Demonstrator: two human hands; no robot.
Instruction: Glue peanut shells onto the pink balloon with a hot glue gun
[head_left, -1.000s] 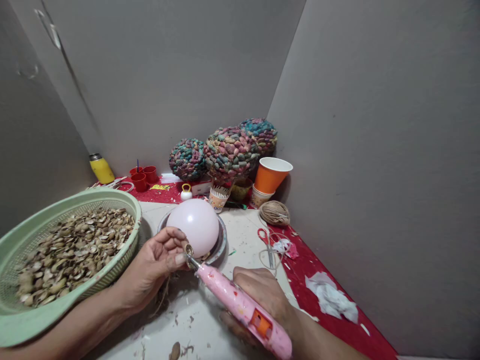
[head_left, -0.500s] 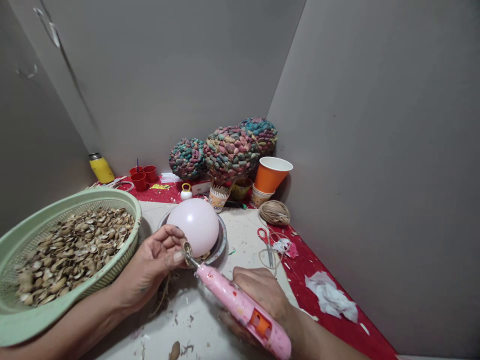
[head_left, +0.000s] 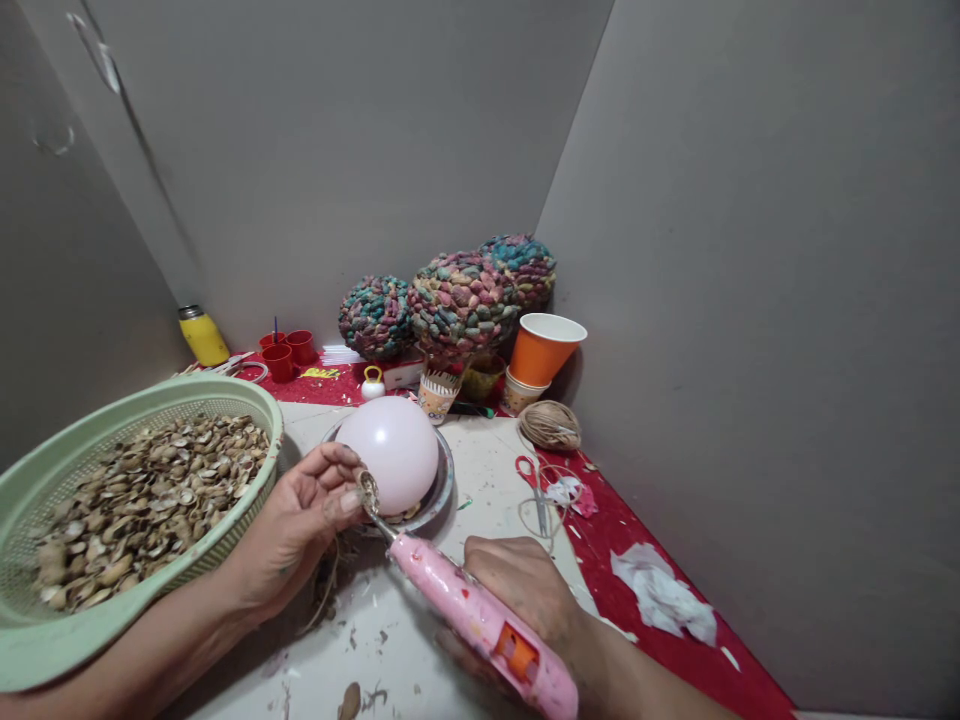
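Observation:
My left hand [head_left: 300, 525] pinches a small nut shell [head_left: 367, 488] between thumb and fingers, right beside a pale pink balloon [head_left: 394, 448]. The balloon rests on a round metal plate [head_left: 442, 478]. My right hand [head_left: 525, 590] is wrapped round a pink glue gun [head_left: 480, 620], and its metal nozzle touches the shell. Just left of my left hand stands a green basket [head_left: 52, 640] filled with loose brown shells [head_left: 142, 495].
Three balls covered in painted shells [head_left: 457, 300] stand in the back corner. Around them are an orange paper cup [head_left: 544, 350], a twine ball [head_left: 550, 426], red scissors [head_left: 534, 485], red cups [head_left: 289, 352], a yellow bottle [head_left: 202, 337] and white paper scraps [head_left: 660, 590]. Grey walls close in on three sides.
The left hand has lifted the shell slightly up and left against the balloon, and the glue gun's nozzle has followed it. Nothing else has moved.

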